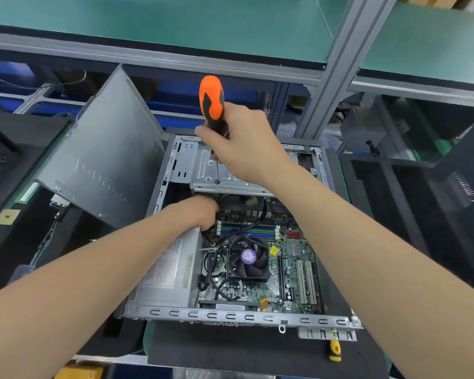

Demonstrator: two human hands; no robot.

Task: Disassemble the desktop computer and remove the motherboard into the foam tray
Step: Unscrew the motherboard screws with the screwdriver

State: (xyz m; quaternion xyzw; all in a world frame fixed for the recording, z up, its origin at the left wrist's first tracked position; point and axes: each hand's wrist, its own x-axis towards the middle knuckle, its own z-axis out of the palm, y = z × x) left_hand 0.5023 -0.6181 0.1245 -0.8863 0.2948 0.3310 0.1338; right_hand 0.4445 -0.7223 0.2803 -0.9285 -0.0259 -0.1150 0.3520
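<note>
Right hand [246, 143]: fingers were clamped round the orange screwdriver [211, 99], its tip on the drive cage [230, 181].
Left hand [200, 212]: reached among the cables [209, 265]; fingers hidden, grip unclear.
Motherboard [293, 258]: lay inside the open case [230, 315].

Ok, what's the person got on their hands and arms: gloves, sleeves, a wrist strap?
Nothing worn shows. The left hand and right hand are bare, no gloves. The left forearm and right forearm are uncovered to the frame edge: no sleeves, watch or wrist strap in view.
</note>
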